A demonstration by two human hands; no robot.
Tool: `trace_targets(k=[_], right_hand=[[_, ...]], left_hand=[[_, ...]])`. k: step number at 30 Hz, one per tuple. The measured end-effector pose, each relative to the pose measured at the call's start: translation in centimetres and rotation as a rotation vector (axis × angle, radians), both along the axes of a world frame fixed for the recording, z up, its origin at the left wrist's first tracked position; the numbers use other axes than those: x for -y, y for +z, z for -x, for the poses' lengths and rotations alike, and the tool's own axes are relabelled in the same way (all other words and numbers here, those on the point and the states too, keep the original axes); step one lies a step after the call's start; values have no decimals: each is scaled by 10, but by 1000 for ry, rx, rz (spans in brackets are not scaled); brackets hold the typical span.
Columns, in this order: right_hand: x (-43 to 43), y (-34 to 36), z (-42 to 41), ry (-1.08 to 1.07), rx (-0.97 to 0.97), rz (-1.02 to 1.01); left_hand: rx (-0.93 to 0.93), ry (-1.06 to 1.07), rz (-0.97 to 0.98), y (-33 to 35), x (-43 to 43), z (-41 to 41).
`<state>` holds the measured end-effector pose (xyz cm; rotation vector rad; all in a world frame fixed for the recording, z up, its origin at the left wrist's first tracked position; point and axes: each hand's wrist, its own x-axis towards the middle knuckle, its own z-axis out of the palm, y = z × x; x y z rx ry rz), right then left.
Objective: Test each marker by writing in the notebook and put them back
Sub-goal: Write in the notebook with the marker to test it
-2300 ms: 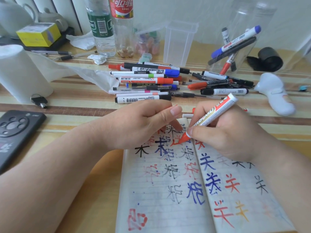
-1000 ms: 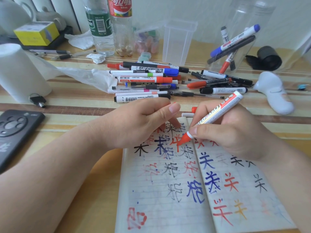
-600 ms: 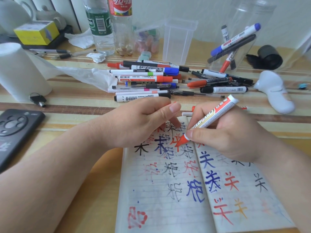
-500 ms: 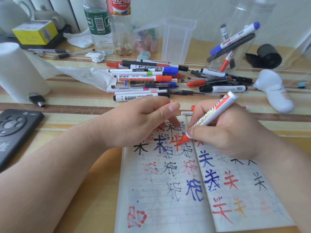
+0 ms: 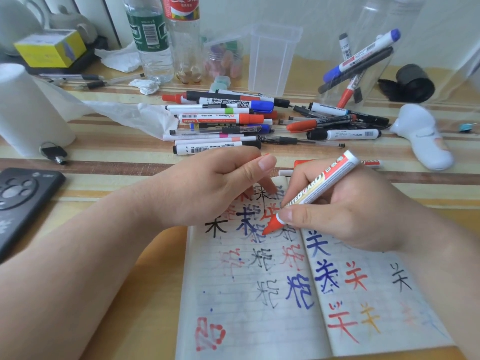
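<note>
The red marker (image 5: 313, 190) is a light, stiff plastic barrel, smooth enough to twist in a loose grip, with a soft felt tip that would splay under hard pressure, so it is best held low on the barrel just above the red nose. The right hand (image 5: 350, 214) holds it there, thumb and fingertips pinching it like a pen. It slants up and away, tip on the left page of the open notebook (image 5: 246, 313) beside a fresh red character. The left hand (image 5: 207, 193) rests curled fingertips on the page's top edge, and whether it also holds something cannot be told. Beyond lie the loose markers (image 5: 220, 118) and a clear jar (image 5: 368, 61) holding a few. Compared with half a second ago, the tip has slid slightly down the page and toward the writer, while the left hand and the pile have not shifted
</note>
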<state>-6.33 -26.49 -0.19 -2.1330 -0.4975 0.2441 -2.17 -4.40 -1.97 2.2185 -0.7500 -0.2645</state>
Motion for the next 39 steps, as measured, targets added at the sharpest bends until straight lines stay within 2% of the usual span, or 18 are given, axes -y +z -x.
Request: trace_targets(k=[6,12,16,19,23,27,32,36,39], right_hand=[[1,4,-3,-77,26,65],[5,1,-6,-106,6,7],[12,-7,-12,-208,-14,-365],[9,-10,-15,-310,-46,-702],[5,-13,-16,-341,-36,-843],[5,-13,-17,-351,-28,-859],[6,-16,-16,-375,-24,-776],[8,-18,-14,-278,-42,-645],[11,-17,-13,-187,-79,-612]], left_hand=[[-17,8,9,2,1,2],[-76,9,45,3,-2,3],[-70,-10,52,4,-5,5],[-11,-7,-38,3,-5,5],[50,1,-88,4,-5,5],[100,-9,-105,6,-3,6],[110,-39,-71,6,-2,6],[131,-52,-48,2,-1,5],[230,-53,-65,-2,-2,5]])
